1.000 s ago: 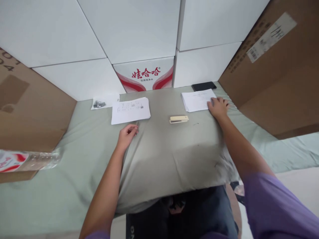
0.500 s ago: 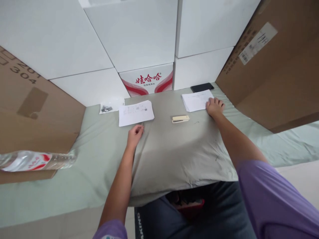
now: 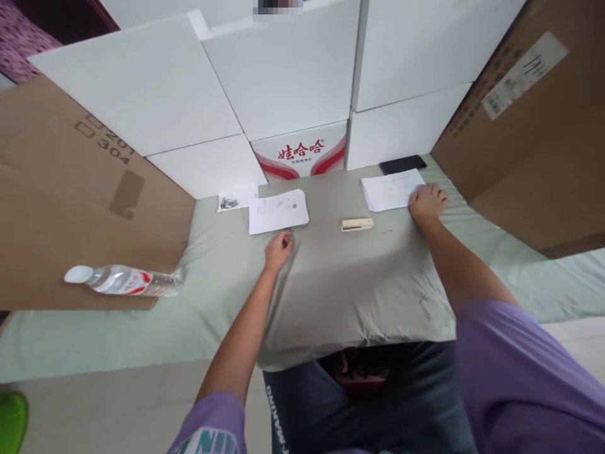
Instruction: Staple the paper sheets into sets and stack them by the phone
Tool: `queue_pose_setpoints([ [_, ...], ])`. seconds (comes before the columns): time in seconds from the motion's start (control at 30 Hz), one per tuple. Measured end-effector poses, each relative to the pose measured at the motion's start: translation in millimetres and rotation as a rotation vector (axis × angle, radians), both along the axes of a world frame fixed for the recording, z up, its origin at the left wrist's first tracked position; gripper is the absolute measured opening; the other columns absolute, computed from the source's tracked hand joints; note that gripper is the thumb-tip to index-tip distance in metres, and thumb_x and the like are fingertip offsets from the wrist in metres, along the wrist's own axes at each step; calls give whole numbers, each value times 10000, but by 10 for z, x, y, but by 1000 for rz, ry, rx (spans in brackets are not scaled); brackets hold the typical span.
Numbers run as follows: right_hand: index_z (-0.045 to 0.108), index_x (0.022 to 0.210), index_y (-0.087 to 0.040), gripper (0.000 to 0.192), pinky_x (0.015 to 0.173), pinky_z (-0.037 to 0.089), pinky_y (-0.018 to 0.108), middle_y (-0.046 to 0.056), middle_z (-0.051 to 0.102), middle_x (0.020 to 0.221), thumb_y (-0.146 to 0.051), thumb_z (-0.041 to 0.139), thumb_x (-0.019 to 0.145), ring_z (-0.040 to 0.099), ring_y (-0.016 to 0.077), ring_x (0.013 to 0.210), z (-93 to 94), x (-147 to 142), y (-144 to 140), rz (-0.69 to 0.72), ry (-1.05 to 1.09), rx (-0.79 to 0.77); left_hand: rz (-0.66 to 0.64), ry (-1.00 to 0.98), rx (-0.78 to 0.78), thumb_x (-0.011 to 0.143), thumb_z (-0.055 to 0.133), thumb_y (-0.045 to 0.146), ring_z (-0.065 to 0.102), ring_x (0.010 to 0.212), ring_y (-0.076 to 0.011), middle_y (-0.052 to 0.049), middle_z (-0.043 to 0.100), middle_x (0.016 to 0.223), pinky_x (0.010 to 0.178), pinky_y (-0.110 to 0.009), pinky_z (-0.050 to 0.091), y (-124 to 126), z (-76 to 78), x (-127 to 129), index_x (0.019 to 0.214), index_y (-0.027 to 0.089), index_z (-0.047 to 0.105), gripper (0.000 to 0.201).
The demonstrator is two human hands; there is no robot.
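Observation:
My left hand (image 3: 278, 251) rests on the cloth just below the left stack of printed paper (image 3: 278, 217). Its fingers are curled in, and nothing shows in them. At the right edge of the other paper stack (image 3: 385, 191) lies my right hand (image 3: 428, 202), fingers apart and lowered, touching the sheets' corner. Between the two stacks, a little nearer to me, a cream stapler (image 3: 357, 224) lies on its own, apart from both hands. A tiny dark bit (image 3: 387, 231), perhaps a staple, lies to the stapler's right.
White boxes (image 3: 297, 75) wall off the back of the cloth-covered table (image 3: 326, 302). Brown cartons (image 3: 70, 208) flank both sides. A water bottle (image 3: 137, 281) lies at left. Behind the stacks are a clear bag of metal pieces (image 3: 230, 202) and a black phone (image 3: 403, 165).
The view has swung left, so everything sits further right and more of the bottle and left carton shows. Both hands stay near the same stacks; the papers and stapler have not moved on the table.

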State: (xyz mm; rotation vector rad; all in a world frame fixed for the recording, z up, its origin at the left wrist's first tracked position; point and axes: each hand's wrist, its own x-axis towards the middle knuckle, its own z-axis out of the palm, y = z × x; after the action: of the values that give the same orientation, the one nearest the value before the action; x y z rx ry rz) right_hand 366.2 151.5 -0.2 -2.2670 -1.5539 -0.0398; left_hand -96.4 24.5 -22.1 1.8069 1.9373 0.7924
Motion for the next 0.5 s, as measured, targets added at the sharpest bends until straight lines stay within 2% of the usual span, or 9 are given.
queue_pose_setpoints([
  [0.17, 564, 1354, -125, 466, 1096, 227, 588, 229, 445, 1495, -241, 382, 942, 359, 364, 1340, 73, -179, -140, -4, 35, 192, 17, 38, 8, 917, 570, 298, 621, 754, -182, -4, 684, 798, 681, -291, 381, 16, 53, 33, 1094, 236, 697, 226],
  [0.27, 577, 1284, -168, 404, 1082, 283, 557, 180, 539, 1373, -253, 390, 936, 433, 338, 1291, 75, -523, -254, 0, 189, 330, 35, 41, 10, 916, 562, 294, 619, 756, -182, 2, 680, 791, 678, -289, 377, 28, 68, 44, 1090, 245, 691, 221],
  [0.4, 609, 1074, -190, 280, 1047, 325, 502, 140, 647, 1157, -241, 378, 926, 530, 296, 1148, -6, -1056, -377, 105, 383, 393, 42, 8, 37, 920, 558, 306, 602, 734, -175, 12, 655, 764, 680, -285, 383, 44, 51, 39, 1093, 244, 681, 221],
  [0.5, 611, 975, -198, 236, 1009, 345, 462, 116, 684, 1027, -240, 387, 910, 566, 272, 1043, -86, -1257, -408, 146, 431, 421, 59, -31, 52, 919, 554, 300, 576, 695, -166, 22, 622, 735, 675, -281, 393, 49, 24, 21, 1101, 232, 668, 225],
])
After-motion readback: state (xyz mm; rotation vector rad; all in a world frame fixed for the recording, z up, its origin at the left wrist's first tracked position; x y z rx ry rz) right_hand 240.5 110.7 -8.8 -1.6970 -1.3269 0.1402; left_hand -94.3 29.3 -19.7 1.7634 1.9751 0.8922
